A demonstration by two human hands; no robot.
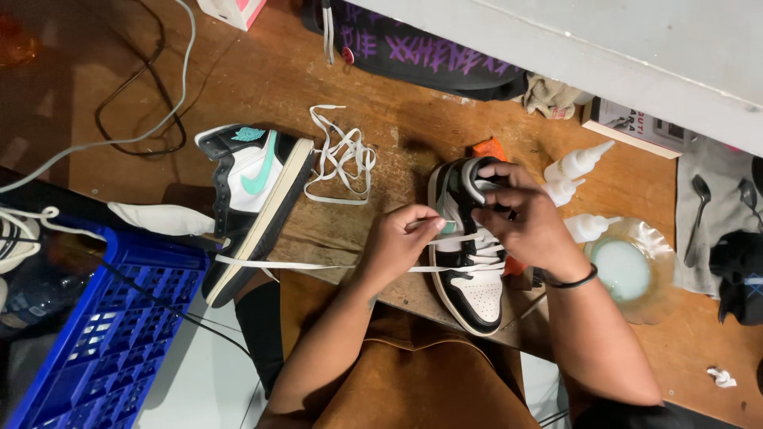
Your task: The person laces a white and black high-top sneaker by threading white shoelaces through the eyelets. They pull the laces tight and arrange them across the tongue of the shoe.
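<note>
At the near edge of the wooden workbench [413, 127], the left hand [397, 238] is pinched shut on a flat white lace [318, 266] that runs out leftward across the bench. The right hand [524, 218] curls closed around the collar of a black-and-white high-top shoe [473, 278], whose toe points toward the person, with the lace crossing its eyelets.

The lace looks light, limp and smooth, likely to slip unless gripped close to the eyelet. The shoe seems light but fairly stiff at the sole and soft at the collar, so the ankle or the sides of the heel are the steadiest places to hold.

Left of the hands a second shoe [254, 199], with a mint stripe, lies on its side, a loose lace [342, 159] heaped just beside it. A blue crate [111, 326] sits lower left, under a black cable. Right of the held shoe stand three white squeeze bottles [576, 167] and a clear dish [636, 270] with pale liquid, near enough that an elbow could tip them. Beyond lie a grey cloth [699, 230] with two spoons.
</note>
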